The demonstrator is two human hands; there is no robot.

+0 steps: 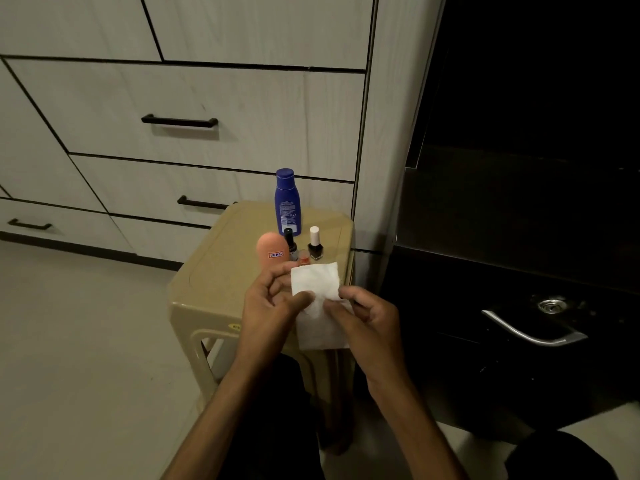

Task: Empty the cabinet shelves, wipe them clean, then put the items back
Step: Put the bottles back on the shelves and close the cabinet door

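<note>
Head cam: you hold the white tissue (pixel 317 299) in both hands over the near edge of the beige stool (pixel 221 271). Left hand (pixel 268 306) pinches its left edge w/ thumb; right hand (pixel 363 313) pinches the lower right. Tissue is thin, soft, creased; long axis runs away from you. Dark open cabinet (pixel 519 202) lies to the right, so your right hand is nearer for wiping. Behind the tissue on the stool: blue bottle (pixel 287 202), smooth plastic, upright; peach container (pixel 272 249), rounded; nail polish bottle (pixel 315 244), white cap. Shelf interior too dark to read.

Pale drawers (pixel 180 98) (black handles) behind a beige stool (pixel 221 271), dim light.
</note>
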